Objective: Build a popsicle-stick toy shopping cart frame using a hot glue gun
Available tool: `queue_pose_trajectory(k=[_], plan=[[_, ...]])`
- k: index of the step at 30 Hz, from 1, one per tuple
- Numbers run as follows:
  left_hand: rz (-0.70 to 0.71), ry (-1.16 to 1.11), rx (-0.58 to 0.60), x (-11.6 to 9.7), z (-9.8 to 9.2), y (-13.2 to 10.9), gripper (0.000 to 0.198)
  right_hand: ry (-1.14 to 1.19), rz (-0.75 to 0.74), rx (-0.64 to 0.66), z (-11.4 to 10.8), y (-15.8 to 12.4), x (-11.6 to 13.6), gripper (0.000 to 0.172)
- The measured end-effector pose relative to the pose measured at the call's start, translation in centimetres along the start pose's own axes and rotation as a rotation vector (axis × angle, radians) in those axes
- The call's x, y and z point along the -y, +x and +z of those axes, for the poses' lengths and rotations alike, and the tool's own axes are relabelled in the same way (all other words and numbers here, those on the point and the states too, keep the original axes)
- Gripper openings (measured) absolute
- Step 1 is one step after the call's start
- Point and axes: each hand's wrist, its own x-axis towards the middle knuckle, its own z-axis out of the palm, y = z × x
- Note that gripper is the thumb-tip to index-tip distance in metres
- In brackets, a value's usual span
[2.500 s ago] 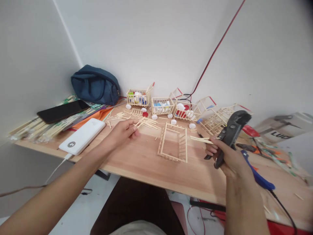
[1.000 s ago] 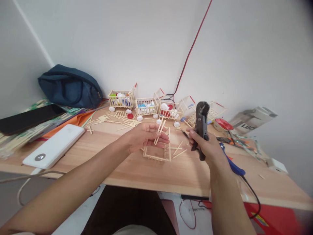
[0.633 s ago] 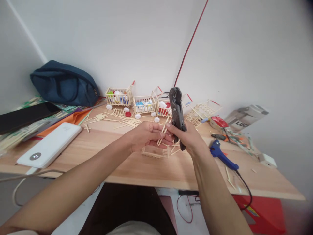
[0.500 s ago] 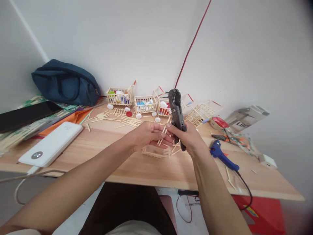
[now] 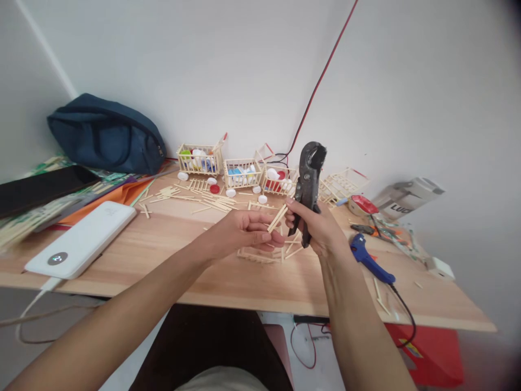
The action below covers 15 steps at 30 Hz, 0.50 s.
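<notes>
My right hand [image 5: 321, 225] is wrapped round a pair of black cutters [image 5: 308, 179], held upright with the jaws at the top. Its thumb and fingertips also pinch the upper ends of a few thin wooden sticks [image 5: 278, 217]. At the lower ends of these sticks, my left hand [image 5: 252, 231] has its fingers curled round them. Below both hands a small frame of glued sticks [image 5: 260, 256] lies on the wooden table [image 5: 195, 271], partly hidden by my left hand.
Small stick carts [image 5: 199, 160] with white wheels stand along the wall. Loose sticks [image 5: 217, 203] lie before them. A blue glue gun [image 5: 370, 260] and pliers [image 5: 364, 229] are at right. On the left are a white power bank [image 5: 83, 239], a phone [image 5: 44, 190] and a blue bag [image 5: 108, 136].
The cutters have shifted right and now stand more upright. The sticks lie closer together between my hands, and the left fingers have curled in more. My view has shifted slightly.
</notes>
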Motion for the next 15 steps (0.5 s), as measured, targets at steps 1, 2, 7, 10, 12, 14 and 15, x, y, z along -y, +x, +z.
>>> queue_pose_trajectory(k=[1, 2, 7, 10, 12, 14, 15], plan=[[0.016, 0.005, -0.028, 0.1, 0.1, 0.0, 0.027, 0.001, 0.0, 0.003, 0.1, 0.0, -0.1, 0.037], [0.022, 0.009, -0.047, 0.2, 0.2, 0.0, 0.025, -0.001, 0.0, 0.006, 0.2, 0.0, -0.1, 0.037], [-0.02, 0.019, -0.108, 0.3, 0.6, -0.2, 0.026, -0.054, -0.025, 0.012, 0.1, -0.1, -0.4, 0.036], [-0.062, 0.041, -0.087, -0.1, 0.6, -0.5, 0.03, -0.116, -0.058, 0.001, -0.1, -0.4, -0.4, 0.036], [-0.1, 0.111, -0.035, -0.5, 0.5, -0.6, 0.033, -0.182, -0.079, 0.006, -0.2, -0.7, -0.5, 0.036], [-0.09, 0.246, -0.042, -1.0, 0.7, -0.4, 0.031, -0.246, -0.09, 0.013, -0.2, -1.0, -0.5, 0.037], [-0.061, 0.308, -0.074, -1.2, 0.8, -0.3, 0.029, -0.267, -0.094, 0.012, -0.2, -1.2, -0.5, 0.038]])
